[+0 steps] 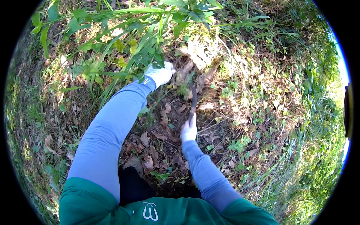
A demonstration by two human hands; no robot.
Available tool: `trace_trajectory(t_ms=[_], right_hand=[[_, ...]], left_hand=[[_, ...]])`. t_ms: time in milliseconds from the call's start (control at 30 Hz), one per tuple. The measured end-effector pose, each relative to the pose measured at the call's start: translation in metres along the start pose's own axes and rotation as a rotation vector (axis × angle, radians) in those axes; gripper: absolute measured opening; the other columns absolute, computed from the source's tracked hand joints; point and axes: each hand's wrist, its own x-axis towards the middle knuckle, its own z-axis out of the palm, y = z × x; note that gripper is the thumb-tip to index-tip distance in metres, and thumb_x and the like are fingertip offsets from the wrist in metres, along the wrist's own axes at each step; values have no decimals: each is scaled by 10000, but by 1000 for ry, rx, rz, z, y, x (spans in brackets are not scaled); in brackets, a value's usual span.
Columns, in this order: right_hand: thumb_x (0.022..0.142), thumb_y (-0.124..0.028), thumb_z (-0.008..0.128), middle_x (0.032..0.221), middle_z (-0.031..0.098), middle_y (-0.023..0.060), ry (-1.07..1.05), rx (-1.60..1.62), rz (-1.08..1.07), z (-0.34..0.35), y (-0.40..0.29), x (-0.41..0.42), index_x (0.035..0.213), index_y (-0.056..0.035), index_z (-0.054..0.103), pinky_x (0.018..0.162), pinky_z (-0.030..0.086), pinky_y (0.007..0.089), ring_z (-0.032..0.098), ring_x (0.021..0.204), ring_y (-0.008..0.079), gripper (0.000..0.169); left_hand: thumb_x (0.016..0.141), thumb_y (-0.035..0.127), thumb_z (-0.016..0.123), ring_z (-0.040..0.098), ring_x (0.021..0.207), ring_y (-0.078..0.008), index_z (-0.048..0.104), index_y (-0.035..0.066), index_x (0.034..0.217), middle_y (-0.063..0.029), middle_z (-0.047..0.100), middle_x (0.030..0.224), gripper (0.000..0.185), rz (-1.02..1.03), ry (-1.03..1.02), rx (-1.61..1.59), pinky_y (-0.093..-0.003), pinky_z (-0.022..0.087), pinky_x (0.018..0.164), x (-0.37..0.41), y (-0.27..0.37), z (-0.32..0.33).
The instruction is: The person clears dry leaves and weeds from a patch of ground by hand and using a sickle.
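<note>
My left hand, in a white glove, is closed at the base of a clump of green leafy stems. Some leaves hang over the hand and partly hide its fingers. Lower and to the right, my right hand, in a light glove, grips a dark, slightly curved tool. The tool points away from me, and its far end is blurred among leaves and litter near the ground. What kind of blade or head it has cannot be made out.
Dry brown leaves and twigs cover the soil between my arms. Low ivy-like ground plants and straw spread to the right. Taller grass grows at the lower right. A shoe tip shows below my left forearm.
</note>
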Motion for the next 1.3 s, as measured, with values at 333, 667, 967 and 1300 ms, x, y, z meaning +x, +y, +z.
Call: trace_trajectory(t_ms=[333,667,967,1300], right_hand=[[1021,-103,404,648,400,-62,-161,358,345,-107,-5,-164,1573,-404,182,391,315,216,349,442,52,667],[1020,-174,460,702,424,-24,-187,554,71,-98,-98,-125,1600,-332,54,423,349,241,377,478,78,725],[1002,-86,459,950,569,86,297,153,-145,-189,-79,-103,1583,-265,206,613,452,279,522,689,140,658],[978,-63,466,1050,647,217,261,-281,41,-139,35,-186,1588,-248,182,706,523,384,672,786,298,698]], left_hand=[[897,401,647,683,944,-332,638,82,1141,-149,662,1054,401,582,-341,309,-473,548,785,-112,33,1],[884,100,554,324,1449,-317,465,78,1431,-167,355,1561,555,515,863,661,-460,218,1214,61,105,-142],[735,180,789,295,1443,-388,311,135,1532,-195,304,1561,930,480,638,275,-564,203,1193,-37,-1,21],[711,345,836,250,1449,-414,222,56,1552,-245,243,1566,1081,738,456,-167,-562,166,1201,-83,101,91]])
